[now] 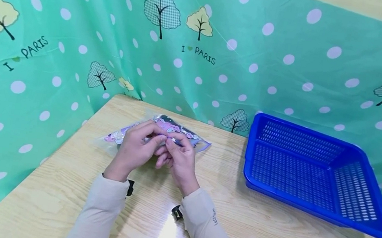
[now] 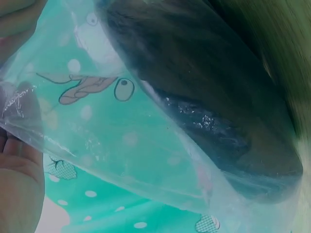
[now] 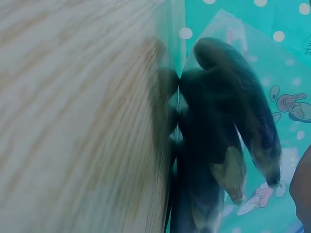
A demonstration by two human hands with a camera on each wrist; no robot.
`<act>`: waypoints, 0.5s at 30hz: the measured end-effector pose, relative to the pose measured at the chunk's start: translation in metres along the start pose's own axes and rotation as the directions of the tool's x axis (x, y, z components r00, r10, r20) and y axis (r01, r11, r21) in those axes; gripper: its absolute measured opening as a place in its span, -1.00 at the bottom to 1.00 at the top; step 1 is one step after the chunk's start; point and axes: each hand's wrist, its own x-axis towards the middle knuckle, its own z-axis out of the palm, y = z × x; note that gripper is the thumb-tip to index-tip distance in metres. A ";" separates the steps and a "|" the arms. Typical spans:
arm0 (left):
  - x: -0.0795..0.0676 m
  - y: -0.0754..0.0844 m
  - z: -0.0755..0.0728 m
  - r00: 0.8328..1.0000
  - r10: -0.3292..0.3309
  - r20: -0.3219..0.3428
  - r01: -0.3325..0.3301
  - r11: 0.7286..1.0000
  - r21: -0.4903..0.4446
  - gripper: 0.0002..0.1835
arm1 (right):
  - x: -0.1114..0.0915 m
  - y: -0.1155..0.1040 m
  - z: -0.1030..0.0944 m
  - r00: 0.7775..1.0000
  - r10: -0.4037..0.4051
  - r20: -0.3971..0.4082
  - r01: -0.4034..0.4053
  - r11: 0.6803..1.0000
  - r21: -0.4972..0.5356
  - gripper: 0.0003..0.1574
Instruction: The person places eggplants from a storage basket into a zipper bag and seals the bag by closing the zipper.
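A clear plastic bag (image 1: 169, 125) with pink and purple cartoon prints lies at the far left of the table, holding several dark eggplants (image 3: 255, 111). Its purplish edge strip (image 1: 204, 147) shows beside the right hand. My left hand (image 1: 135, 147) pinches the bag's near edge between thumb and forefinger. Close against it, my right hand (image 1: 182, 161) pinches the same edge, its other fingers loosely bent. One long, dark eggplant (image 2: 209, 102) shows through the film in the left wrist view. In the head view the hands hide part of the bag.
A blue perforated plastic basket (image 1: 247, 172) stands on the right of the wooden table (image 1: 220, 222). Green dotted cloth (image 1: 276, 66) hangs behind the table and along its left side. Black wrist straps (image 1: 177, 212) sit at the sleeve cuffs.
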 end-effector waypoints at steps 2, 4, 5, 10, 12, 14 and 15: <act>0.000 0.000 0.000 0.999 0.032 -0.016 -0.032 0.999 0.008 -0.85 | 0.000 0.000 -0.001 1.000 0.001 0.000 -0.001 1.000 -0.006 -0.85; 0.000 -0.001 0.000 0.997 0.066 -0.031 -0.066 0.998 0.008 -0.85 | 0.000 0.000 -0.001 1.000 0.001 -0.002 -0.001 1.000 -0.017 -0.85; 0.000 0.000 0.000 0.996 0.079 -0.037 -0.079 0.997 0.004 -0.85 | 0.000 0.000 -0.002 1.000 0.001 -0.003 -0.001 1.000 -0.021 -0.84; 0.002 0.001 -0.002 0.991 0.118 -0.069 -0.118 0.993 0.008 -0.85 | 0.001 -0.001 -0.005 1.000 0.000 -0.012 -0.001 0.999 -0.042 -0.86; 0.002 0.002 -0.003 0.989 0.120 -0.083 -0.120 0.993 0.010 -0.84 | 0.001 -0.001 -0.006 1.000 0.000 -0.018 -0.001 0.999 -0.054 -0.86; 0.002 0.002 -0.004 0.988 0.122 -0.098 -0.121 0.993 0.008 -0.84 | 0.001 -0.001 -0.008 1.000 -0.001 -0.027 0.000 0.998 -0.064 -0.86; 0.003 0.002 -0.005 0.987 0.124 -0.107 -0.124 0.992 0.008 -0.84 | 0.002 -0.001 -0.009 0.999 -0.001 -0.033 -0.001 0.997 -0.071 -0.85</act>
